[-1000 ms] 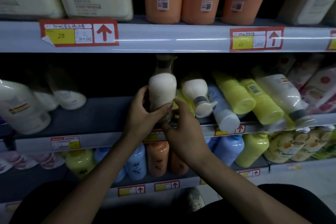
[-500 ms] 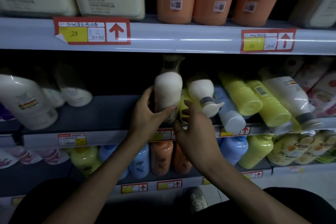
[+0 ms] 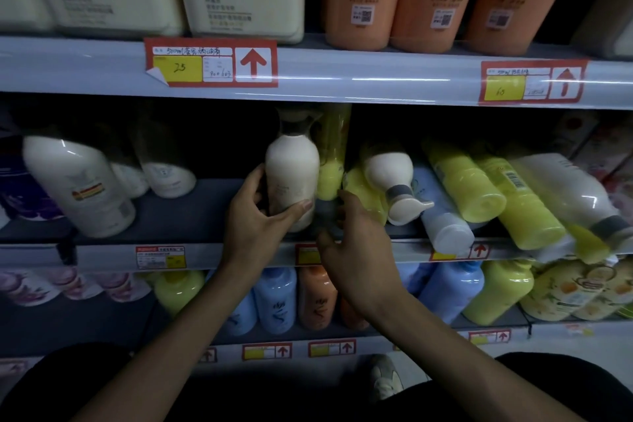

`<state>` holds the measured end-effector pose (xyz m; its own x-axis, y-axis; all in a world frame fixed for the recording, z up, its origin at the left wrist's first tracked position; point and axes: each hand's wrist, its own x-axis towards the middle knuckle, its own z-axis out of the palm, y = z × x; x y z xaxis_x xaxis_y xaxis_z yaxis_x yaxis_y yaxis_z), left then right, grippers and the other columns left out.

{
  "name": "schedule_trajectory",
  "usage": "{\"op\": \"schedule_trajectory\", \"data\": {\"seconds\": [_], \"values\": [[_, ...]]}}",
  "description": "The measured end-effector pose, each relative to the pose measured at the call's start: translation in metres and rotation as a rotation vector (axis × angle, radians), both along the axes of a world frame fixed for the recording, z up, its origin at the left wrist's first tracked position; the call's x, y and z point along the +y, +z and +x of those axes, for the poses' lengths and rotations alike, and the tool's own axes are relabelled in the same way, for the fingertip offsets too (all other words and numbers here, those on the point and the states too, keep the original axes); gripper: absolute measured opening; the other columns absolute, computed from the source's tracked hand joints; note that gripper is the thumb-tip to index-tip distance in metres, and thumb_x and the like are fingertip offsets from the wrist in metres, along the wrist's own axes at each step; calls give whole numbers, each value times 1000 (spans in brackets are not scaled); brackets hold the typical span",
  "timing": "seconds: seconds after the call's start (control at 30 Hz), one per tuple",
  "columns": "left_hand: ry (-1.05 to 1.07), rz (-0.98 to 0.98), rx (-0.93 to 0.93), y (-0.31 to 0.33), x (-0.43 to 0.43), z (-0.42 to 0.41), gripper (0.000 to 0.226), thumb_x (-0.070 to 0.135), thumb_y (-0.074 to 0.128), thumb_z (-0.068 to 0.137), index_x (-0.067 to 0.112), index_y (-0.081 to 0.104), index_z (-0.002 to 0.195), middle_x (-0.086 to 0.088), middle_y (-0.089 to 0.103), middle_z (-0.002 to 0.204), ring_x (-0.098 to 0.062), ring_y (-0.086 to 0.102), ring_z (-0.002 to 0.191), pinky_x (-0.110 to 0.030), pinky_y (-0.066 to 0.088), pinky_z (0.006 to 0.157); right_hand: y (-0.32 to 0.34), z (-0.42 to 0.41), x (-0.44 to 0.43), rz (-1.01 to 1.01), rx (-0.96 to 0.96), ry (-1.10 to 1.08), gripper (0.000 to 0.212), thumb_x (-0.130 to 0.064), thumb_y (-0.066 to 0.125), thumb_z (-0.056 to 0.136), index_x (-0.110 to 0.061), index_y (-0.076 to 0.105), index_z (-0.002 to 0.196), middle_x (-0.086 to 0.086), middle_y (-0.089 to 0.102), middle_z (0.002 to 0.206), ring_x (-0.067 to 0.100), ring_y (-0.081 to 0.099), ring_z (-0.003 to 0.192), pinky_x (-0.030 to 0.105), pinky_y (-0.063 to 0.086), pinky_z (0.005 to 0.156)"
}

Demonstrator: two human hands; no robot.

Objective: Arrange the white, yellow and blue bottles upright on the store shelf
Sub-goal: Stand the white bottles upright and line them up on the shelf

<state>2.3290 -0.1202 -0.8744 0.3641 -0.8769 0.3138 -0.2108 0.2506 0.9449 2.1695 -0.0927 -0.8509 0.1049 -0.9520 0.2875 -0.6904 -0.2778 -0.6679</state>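
From the head camera, the job looks barely begun. One white pump bottle (image 3: 291, 178) stands upright near the middle of the store shelf (image 3: 191, 202). The left hand (image 3: 260, 216) grips its lower body, thumb across the front and fingers wrapped behind.

Touching its right side, a yellow bottle (image 3: 330, 175) stands roughly upright too, though it is blurred. The right hand (image 3: 356, 257) reaches to that bottle's foot with fingers curled toward it. The back of the hand hides the contact, so I cannot tell whether it really clasps the bottle.

Everything else right of the white pump bottle lies toppled:
- a second pump bottle (image 3: 390, 175), nozzle pointing outward
- a blue bottle (image 3: 442, 216) just beside it
- the fallen yellow bottles (image 3: 466, 178)
- farthest right, a large white bottle (image 3: 575, 192) overhanging the shelf's front edge

Well to the left of the white pump bottle, a leaning white bottle (image 3: 78, 181) tilts, with smaller white ones behind it. So two are up at best — most of the row, I'd judge, is left to right.
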Motion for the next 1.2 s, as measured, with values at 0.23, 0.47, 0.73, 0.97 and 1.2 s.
{"op": "schedule_trajectory", "data": {"seconds": [0.23,0.47,0.73,0.97,1.2], "values": [[44,-15,15,0,7,17,77,15,95,71,14,60,140,4,72,126,-8,72,111,-18,58,80,-3,12,-13,1,30,43,62,-18,67,92,-13,45,149,10,66,128,27,63,118,30,46,85],[37,-20,24,3,18,22,76,15,94,72,21,59,138,6,71,127,-6,70,115,-25,61,89,-10,23,-18,-17,-1,107,65,-18,70,89,-16,45,149,10,66,128,26,62,118,36,52,92],[187,-47,26,14,31,56,75,14,93,75,14,58,141,3,72,128,-6,70,114,-29,62,89,0,82,-37,-47,-205,311,77,-36,82,71,-25,52,141,0,70,127,20,67,115,45,57,92],[304,-34,7,18,45,96,66,14,92,76,21,62,134,12,72,120,3,70,106,-20,60,80,-4,132,-45,-20,-333,413,67,-27,88,76,-21,59,136,-3,75,119,11,70,109,42,58,92],[409,31,-202,20,51,124,73,36,89,75,32,52,138,14,70,128,-2,67,117,-41,61,92,-13,170,-46,0,-365,452,64,-34,76,78,-27,56,138,-3,74,123,15,71,111,47,59,91]]}}
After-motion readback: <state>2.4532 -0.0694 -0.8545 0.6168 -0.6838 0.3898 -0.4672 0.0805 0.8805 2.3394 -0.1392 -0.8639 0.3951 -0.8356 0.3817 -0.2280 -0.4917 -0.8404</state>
